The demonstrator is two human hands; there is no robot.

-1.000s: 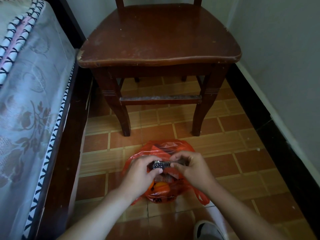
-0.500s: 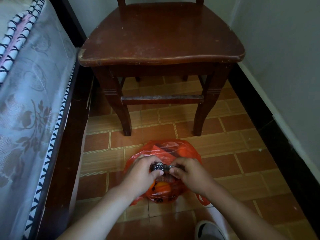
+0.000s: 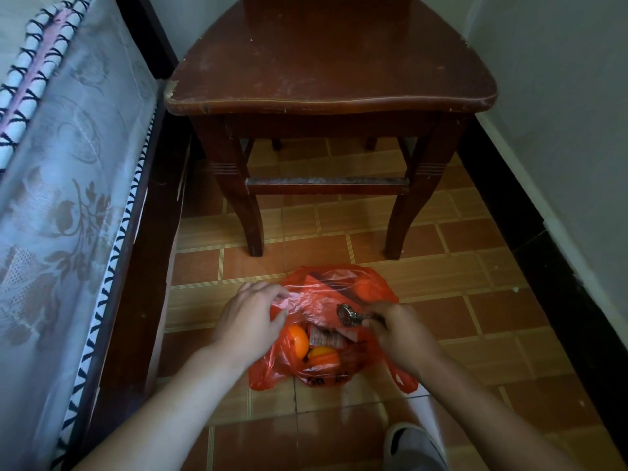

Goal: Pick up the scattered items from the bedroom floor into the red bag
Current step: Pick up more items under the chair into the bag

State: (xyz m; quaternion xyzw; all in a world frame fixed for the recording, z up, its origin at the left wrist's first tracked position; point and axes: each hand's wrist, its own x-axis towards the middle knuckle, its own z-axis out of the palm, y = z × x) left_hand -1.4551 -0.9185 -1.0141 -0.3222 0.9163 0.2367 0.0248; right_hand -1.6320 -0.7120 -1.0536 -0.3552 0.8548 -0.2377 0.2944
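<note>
Red bag point(image 3: 353, 290): left hand point(image 3: 249, 321) pinches its rim, right hand point(image 3: 397, 329) grips what looks like a watch point(image 3: 347, 314) above.

Red bag point(image 3: 370, 290), orange balls point(image 3: 299, 338), dark-brown chair point(image 3: 329, 59), terracotta floor tiles point(image 3: 492, 311), floral-patterned bedcover point(image 3: 64, 198).

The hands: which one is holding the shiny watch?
The right hand pinches the watch above the red bag. The left hand only pulls the bag's edge.

chair point(image 3: 326, 59) back cut off, watch point(image 3: 347, 314) strap hidden by right hand point(image 3: 401, 329)
</note>
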